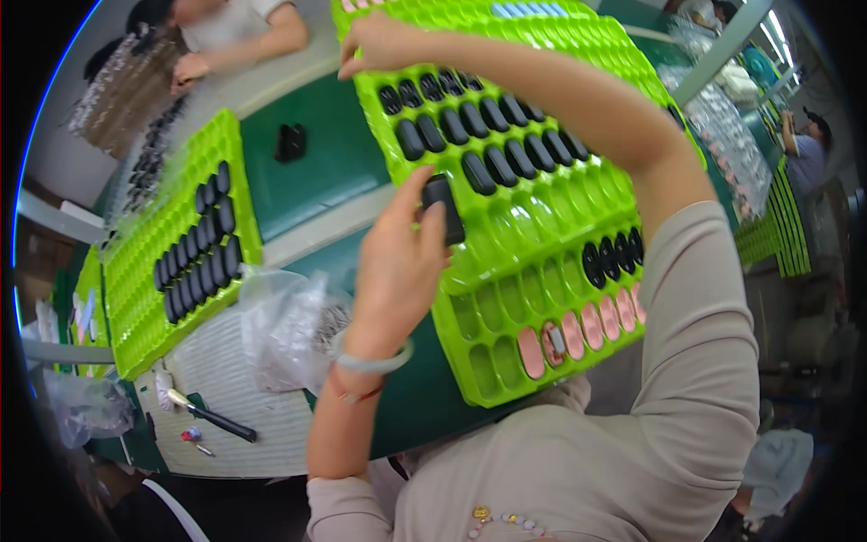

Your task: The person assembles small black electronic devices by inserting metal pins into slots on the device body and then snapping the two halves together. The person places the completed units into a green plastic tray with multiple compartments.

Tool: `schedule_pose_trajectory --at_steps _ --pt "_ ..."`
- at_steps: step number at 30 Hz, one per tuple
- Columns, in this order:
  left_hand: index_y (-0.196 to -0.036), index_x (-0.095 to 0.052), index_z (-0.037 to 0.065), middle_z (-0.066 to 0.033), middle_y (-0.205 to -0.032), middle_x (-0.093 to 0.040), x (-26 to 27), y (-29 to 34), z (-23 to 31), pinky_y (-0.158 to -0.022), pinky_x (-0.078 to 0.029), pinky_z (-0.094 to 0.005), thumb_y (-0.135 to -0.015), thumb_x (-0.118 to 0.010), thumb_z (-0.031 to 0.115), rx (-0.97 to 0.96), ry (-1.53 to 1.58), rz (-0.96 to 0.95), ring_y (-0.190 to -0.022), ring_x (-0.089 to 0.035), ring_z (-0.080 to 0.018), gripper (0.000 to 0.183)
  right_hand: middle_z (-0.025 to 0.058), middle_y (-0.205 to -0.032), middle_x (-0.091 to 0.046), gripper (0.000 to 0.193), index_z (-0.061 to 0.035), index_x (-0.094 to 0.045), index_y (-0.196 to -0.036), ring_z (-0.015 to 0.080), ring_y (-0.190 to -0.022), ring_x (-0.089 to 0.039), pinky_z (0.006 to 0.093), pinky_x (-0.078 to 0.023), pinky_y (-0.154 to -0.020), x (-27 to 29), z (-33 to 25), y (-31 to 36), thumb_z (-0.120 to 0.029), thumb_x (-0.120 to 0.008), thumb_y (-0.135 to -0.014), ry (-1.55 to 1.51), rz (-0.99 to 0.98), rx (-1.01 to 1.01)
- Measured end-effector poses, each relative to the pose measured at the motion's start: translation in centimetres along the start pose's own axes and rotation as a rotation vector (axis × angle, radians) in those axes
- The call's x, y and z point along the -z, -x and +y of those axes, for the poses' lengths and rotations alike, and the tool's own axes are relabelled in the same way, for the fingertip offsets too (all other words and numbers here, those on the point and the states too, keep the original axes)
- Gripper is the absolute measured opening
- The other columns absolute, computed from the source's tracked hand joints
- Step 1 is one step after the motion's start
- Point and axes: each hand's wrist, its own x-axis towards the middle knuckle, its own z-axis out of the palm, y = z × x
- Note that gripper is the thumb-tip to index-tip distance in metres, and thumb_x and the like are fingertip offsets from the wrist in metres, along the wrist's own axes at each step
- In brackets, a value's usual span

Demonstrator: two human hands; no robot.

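Observation:
My left hand is closed on a black oblong casing, held between thumb and fingers over the left edge of a bright green compartment tray. Rows of similar black casings lie in this tray, along with black open shells and pink oblong pieces in the nearer rows. One pink piece carries a small grey part. My right arm stretches across the tray, and my right hand is at its far left edge, fingers bent downward and together. Whatever its fingertips grip is hidden.
To the left, a second green tray holds black casings. Between the trays lie a clear plastic bag of small metal parts and a black piece. A black-handled tool rests front left. Another person sits across the table.

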Motion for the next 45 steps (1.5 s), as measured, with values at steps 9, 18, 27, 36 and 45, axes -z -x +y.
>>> schedule_pose_trajectory --at_steps 9,18,27,36,45 --pt "-0.132 -0.038 0.002 -0.0064 -0.087 -0.049 0.8 13.4 -5.8 -0.059 -0.051 -0.0231 -0.093 -0.046 0.004 0.298 -0.052 -0.112 -0.065 -0.057 -0.0103 0.04 0.0102 -0.062 -0.06 0.027 -0.0009 -0.063 -0.076 0.02 -0.05 -0.058 0.0327 -0.046 -0.051 11.5 -7.5 31.0 -0.027 -0.065 -0.081 -0.107 -0.415 -0.559" --pt "-0.121 -0.049 -0.002 -0.0114 -0.094 -0.049 -1.3 13.7 -7.3 -0.05 -0.047 -0.0242 -0.085 -0.058 -0.001 0.168 -0.285 0.129 -0.055 -0.058 -0.0138 0.037 0.0121 -0.074 -0.061 0.019 -0.0035 -0.063 -0.072 0.032 -0.064 -0.061 0.0388 -0.048 -0.058 1.7 -16.0 39.1 -0.022 -0.069 -0.074 -0.01 0.056 -0.855" --pt "-0.114 -0.056 0.002 -0.0085 -0.086 -0.057 -2.8 15.7 -5.6 -0.057 -0.047 -0.0241 -0.078 -0.067 0.003 -0.133 -0.064 0.045 -0.069 -0.056 -0.0127 0.038 0.0126 -0.059 -0.06 0.018 0.002 -0.065 -0.073 0.0198 -0.051 -0.057 0.0315 -0.042 -0.05 3.5 -14.9 38.8 -0.015 -0.064 -0.076 -0.148 0.065 -0.933" --pt "-0.137 -0.03 0.004 -0.0127 -0.12 -0.05 -0.6 16.6 -6.6 -0.087 -0.049 -0.032 -0.095 -0.044 0.011 0.229 0.932 -0.169 -0.11 -0.052 -0.0194 0.045 0.0066 -0.061 -0.056 0.009 -0.0032 -0.065 -0.073 0.0167 -0.049 -0.052 0.0276 -0.04 -0.046 3.7 -27.2 29.4 -0.005 -0.072 -0.069 -0.612 -0.169 -0.146" --pt "-0.126 -0.039 0.0 -0.0124 -0.102 -0.058 4.4 22.0 -11.3 -0.075 -0.054 -0.0296 -0.092 -0.049 0.036 0.189 1.112 0.338 -0.092 -0.062 -0.0222 0.05 0.0073 -0.089 -0.054 0.01 -0.0065 -0.06 -0.082 0.0268 -0.087 -0.053 0.0364 -0.043 -0.075 -5.3 -26.4 17.7 -0.006 -0.059 -0.071 -0.258 -0.131 0.421"
